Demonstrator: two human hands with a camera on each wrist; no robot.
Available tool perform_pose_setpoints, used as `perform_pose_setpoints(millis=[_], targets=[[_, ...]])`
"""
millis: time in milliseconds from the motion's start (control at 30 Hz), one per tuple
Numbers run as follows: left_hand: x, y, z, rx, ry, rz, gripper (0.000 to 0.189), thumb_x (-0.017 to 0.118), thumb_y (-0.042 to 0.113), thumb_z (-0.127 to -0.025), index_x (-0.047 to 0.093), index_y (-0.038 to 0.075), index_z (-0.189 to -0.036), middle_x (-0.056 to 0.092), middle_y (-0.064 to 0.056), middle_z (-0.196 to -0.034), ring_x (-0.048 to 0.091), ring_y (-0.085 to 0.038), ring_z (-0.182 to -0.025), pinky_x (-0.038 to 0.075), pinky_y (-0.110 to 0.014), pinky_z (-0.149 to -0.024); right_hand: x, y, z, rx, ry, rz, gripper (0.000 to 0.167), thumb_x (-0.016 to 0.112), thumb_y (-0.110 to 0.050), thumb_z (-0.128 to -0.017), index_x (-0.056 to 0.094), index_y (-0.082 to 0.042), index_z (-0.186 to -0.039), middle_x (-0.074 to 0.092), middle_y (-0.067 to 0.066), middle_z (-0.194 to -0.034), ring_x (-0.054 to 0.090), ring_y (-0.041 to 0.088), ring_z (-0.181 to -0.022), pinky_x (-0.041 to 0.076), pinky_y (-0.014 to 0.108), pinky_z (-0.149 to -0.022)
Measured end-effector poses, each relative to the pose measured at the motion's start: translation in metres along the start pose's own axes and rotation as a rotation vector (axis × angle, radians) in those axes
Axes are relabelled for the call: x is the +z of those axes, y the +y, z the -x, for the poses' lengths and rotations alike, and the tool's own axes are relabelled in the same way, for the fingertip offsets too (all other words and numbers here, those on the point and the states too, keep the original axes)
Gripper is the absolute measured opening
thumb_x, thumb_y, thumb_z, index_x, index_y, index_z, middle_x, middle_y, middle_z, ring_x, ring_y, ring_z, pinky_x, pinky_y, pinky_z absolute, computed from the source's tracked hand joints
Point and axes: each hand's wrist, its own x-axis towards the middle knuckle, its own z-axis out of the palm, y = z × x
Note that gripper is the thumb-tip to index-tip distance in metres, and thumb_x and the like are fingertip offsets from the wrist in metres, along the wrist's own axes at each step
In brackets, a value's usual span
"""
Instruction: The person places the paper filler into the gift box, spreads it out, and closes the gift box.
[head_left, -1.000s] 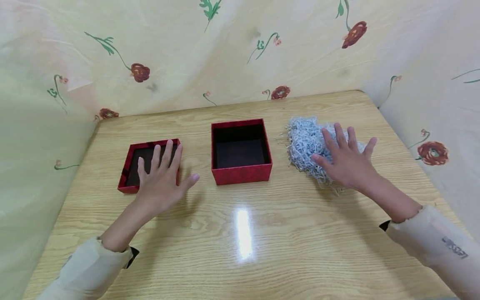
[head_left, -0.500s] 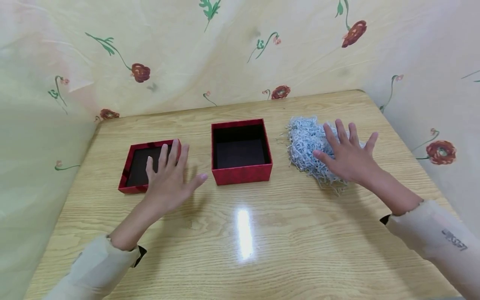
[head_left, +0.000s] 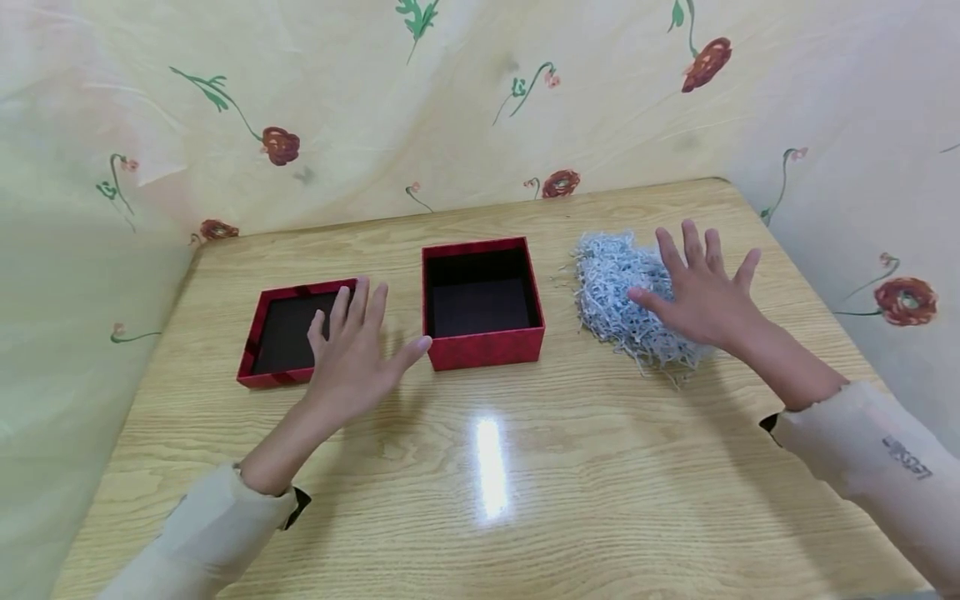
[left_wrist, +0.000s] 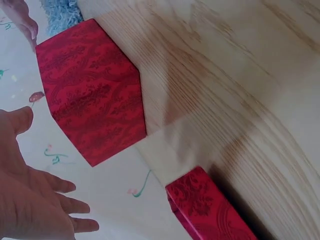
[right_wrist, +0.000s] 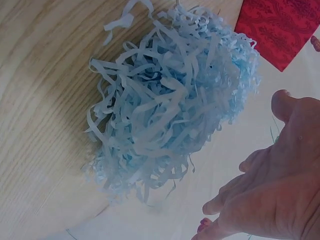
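My left hand (head_left: 351,367) hovers with spread fingers between the shallow red box lid (head_left: 253,358) and the deeper red box (head_left: 486,348), holding nothing. The lid lies with its dark inside facing up, and my fingers hide its right side in the head view. The box stands upright with its open top showing a dark, bare inside. Over the right part of a heap of pale blue shredded paper (head_left: 611,287) my right hand (head_left: 705,304) is held with fingers apart. In the right wrist view that hand is clear of the shredded paper (right_wrist: 165,95).
All of it rests on a wood-grain table (head_left: 600,483) with a bright light reflection near the middle front. Floral cloth (head_left: 360,100) hangs close behind the table and along both sides. A few paper shreds lie loose beside the heap.
My left hand has moved to the right, from over the lid toward the box. My right hand has shifted slightly forward and right. The lid, box and paper have stayed put.
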Motion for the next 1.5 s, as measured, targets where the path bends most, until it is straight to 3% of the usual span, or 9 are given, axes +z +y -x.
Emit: perform_pose_setpoints(millis=[233, 567, 767, 933, 1067, 1200, 1333, 1500], targets=[[0.005, 0.011, -0.006, 0.001, 0.041, 0.082, 0.096, 0.051, 0.069, -0.086, 0.017, 0.011, -0.154, 0.008, -0.01, -0.161, -0.001, -0.031, -0.147, -0.003, -0.062, -0.109, -0.005, 0.002, -0.004, 0.029, 0.021, -0.008, 0.094, 0.035, -0.068, -0.093, -0.01, -0.012, -0.154, -0.021, 0.023, -0.155, -0.019, 0.049, -0.138, -0.026, 0.072, -0.093], [0.01, 0.02, -0.011, -0.015, 0.048, 0.161, 0.092, 0.059, 0.063, -0.085, 0.024, 0.011, -0.153, 0.017, -0.01, -0.159, 0.01, -0.034, -0.145, 0.006, -0.061, -0.109, -0.01, 0.003, -0.009, 0.035, 0.008, -0.042, 0.097, 0.038, -0.068, -0.092, -0.012, -0.012, -0.153, -0.019, 0.026, -0.154, 0.005, 0.06, -0.135, -0.022, 0.072, -0.096], [0.013, 0.02, -0.013, -0.057, 0.011, 0.331, 0.089, 0.064, 0.06, -0.084, 0.025, 0.02, -0.153, 0.017, -0.003, -0.159, 0.016, -0.03, -0.145, 0.018, -0.066, -0.108, -0.014, 0.005, -0.015, 0.045, -0.009, 0.001, 0.096, 0.036, -0.07, -0.092, -0.011, -0.014, -0.154, -0.016, 0.023, -0.156, 0.011, 0.059, -0.135, -0.018, 0.075, -0.097], [0.019, 0.019, -0.016, -0.042, 0.006, 0.458, 0.085, 0.069, 0.054, -0.083, 0.029, 0.022, -0.151, 0.024, -0.001, -0.155, 0.026, -0.025, -0.14, 0.033, -0.059, -0.105, -0.019, 0.007, -0.019, 0.048, -0.013, 0.046, 0.095, 0.038, -0.069, -0.091, -0.009, -0.015, -0.154, -0.014, 0.021, -0.157, 0.018, 0.063, -0.129, -0.006, 0.078, -0.098], [0.023, 0.02, -0.017, -0.031, 0.018, 0.484, 0.083, 0.07, 0.053, -0.083, 0.032, 0.021, -0.149, 0.029, 0.001, -0.152, 0.029, -0.024, -0.138, 0.036, -0.057, -0.103, -0.019, 0.012, -0.022, 0.033, -0.046, 0.035, 0.096, 0.039, -0.068, -0.092, -0.01, -0.014, -0.154, -0.015, 0.023, -0.157, 0.017, 0.066, -0.127, 0.008, 0.08, -0.096], [0.024, 0.021, -0.019, -0.041, 0.008, 0.501, 0.081, 0.07, 0.053, -0.082, 0.033, 0.024, -0.148, 0.03, 0.001, -0.151, 0.031, -0.025, -0.137, 0.039, -0.055, -0.102, -0.018, 0.017, -0.027, 0.004, -0.133, -0.041, 0.095, 0.042, -0.064, -0.093, -0.01, -0.012, -0.154, -0.014, 0.026, -0.156, 0.009, 0.068, -0.128, 0.015, 0.081, -0.091], [0.026, 0.023, -0.021, -0.059, -0.01, 0.535, 0.08, 0.072, 0.051, -0.082, 0.034, 0.026, -0.148, 0.029, 0.0, -0.151, 0.033, -0.028, -0.136, 0.042, -0.053, -0.1, -0.015, 0.022, -0.033, -0.033, -0.205, -0.157, 0.096, 0.048, -0.059, -0.094, -0.011, -0.012, -0.153, -0.015, 0.026, -0.156, -0.003, 0.061, -0.135, 0.006, 0.079, -0.097], [0.028, 0.025, -0.023, -0.086, -0.018, 0.588, 0.079, 0.074, 0.045, -0.083, 0.035, 0.025, -0.148, 0.031, -0.002, -0.15, 0.036, -0.031, -0.134, 0.043, -0.049, -0.1, -0.009, 0.027, -0.039, -0.116, -0.207, -0.275, 0.096, 0.056, -0.048, -0.094, -0.009, -0.011, -0.154, -0.012, 0.024, -0.157, -0.011, 0.042, -0.143, -0.005, 0.067, -0.108]])
